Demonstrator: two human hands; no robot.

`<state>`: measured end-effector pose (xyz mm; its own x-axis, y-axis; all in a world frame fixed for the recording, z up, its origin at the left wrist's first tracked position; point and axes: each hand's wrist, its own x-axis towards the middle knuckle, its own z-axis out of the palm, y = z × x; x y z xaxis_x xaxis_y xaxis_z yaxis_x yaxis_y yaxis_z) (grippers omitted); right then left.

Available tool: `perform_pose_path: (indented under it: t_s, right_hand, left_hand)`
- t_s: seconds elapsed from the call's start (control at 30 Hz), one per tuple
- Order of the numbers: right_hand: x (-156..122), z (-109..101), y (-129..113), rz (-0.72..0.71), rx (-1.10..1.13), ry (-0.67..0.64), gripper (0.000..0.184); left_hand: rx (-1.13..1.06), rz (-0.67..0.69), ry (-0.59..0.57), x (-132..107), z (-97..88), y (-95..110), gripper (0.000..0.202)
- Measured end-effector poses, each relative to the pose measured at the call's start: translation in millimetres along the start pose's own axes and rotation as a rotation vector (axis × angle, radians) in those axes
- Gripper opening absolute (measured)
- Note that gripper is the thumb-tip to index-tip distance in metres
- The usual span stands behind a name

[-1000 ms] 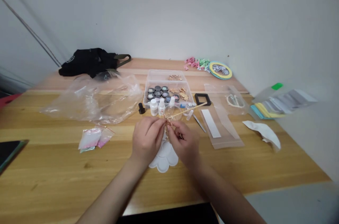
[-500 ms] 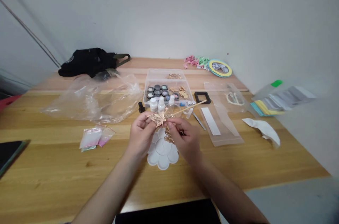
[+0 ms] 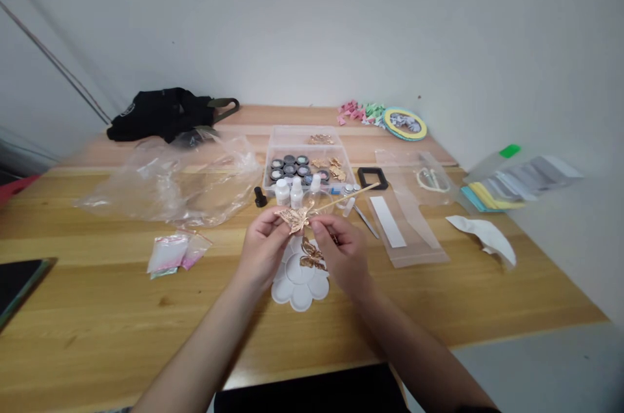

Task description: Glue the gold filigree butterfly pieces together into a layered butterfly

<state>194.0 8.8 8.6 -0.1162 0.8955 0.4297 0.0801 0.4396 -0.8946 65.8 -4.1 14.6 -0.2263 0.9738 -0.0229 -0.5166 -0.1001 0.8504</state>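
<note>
My left hand (image 3: 263,249) and my right hand (image 3: 341,252) meet over the middle of the wooden table (image 3: 97,309). Both pinch a gold leaf-shaped charm (image 3: 293,218) between thumb and fingers. A second gold butterfly charm (image 3: 312,255) hangs just below it, over a white flower-shaped palette (image 3: 298,278). A thin wooden stick (image 3: 348,197) juts up and to the right from behind my right hand.
Behind the hands stands a clear plastic box (image 3: 307,156) of small round pots and gold charms, with white bottles (image 3: 289,192) in front. A crumpled clear bag (image 3: 170,182) and small sachets (image 3: 178,252) lie left. Clear sleeves (image 3: 404,218) and tweezers (image 3: 365,223) lie right.
My hands have drawn slightly apart and lifted, so the leaf charm now shows between my fingertips and the butterfly charm has dropped into view below. The palette is more exposed.
</note>
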Motion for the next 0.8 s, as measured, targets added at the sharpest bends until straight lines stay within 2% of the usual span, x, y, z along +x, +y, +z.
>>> perform_pose_path:
  t_s: [0.13,0.27,0.5,0.57,0.7,0.8]
  right_hand:
    - [1,1,-1,0.044,0.052,-0.003,0.011]
    - [3,1,-2,0.096,0.068,0.023,0.015]
    - [7,0,0,0.247,0.149,0.037,0.023]
    - [8,0,0,0.272,0.195,-0.019,0.023]
    - [8,1,-2,0.293,0.277,-0.215,0.021]
    - [7,2,-4,0.311,0.325,-0.314,0.017]
  left_hand:
    - [0.022,0.006,0.001,1,-0.6,-1,0.023]
    - [0.016,-0.047,-0.016,1,-1.2,0,0.017]
    - [-0.177,-0.160,-0.121,5,-5.1,8,0.014]
    - [-0.205,-0.208,-0.156,6,-6.0,11,0.016]
    - [-0.180,-0.265,-0.233,5,-5.7,15,0.019]
    - [-0.134,-0.308,-0.229,5,-6.5,15,0.019]
